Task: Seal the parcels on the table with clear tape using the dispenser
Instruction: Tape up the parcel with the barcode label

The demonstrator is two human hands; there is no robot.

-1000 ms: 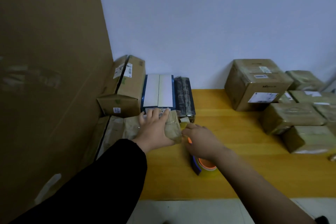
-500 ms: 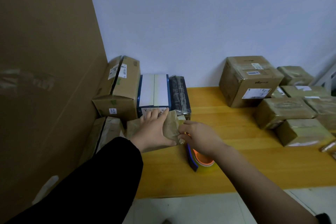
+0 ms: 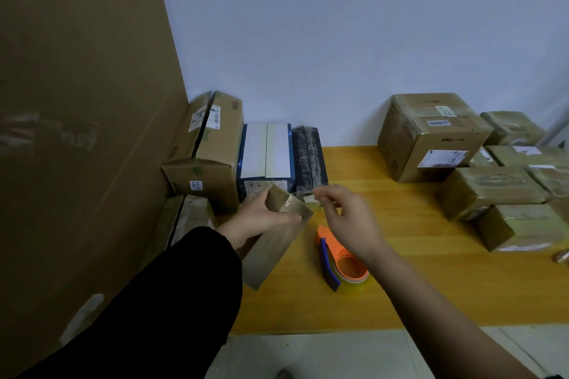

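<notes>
Left flank: tall cardboard sheet (image 3: 77, 132), closing that side off entirely; back-left corner: labelled cardboard box (image 3: 212, 148), blue-and-white box (image 3: 266, 151) and dark wrapped packages (image 3: 309, 157), packed side by side against the wall; right side: large cardboard box (image 3: 431, 135) and taped brown parcels (image 3: 492, 191), crowded together; open lane: bare yellow table (image 3: 354, 166) between dark packages and large box, widening toward the front edge; within the lane: tape dispenser (image 3: 338, 261) lying near the tilted parcel (image 3: 274, 246) gripped by the left hand (image 3: 258, 215), narrow gap between them; above the dispenser: right hand (image 3: 348, 218), blurred, pinching a pale tape end (image 3: 309, 199).
</notes>
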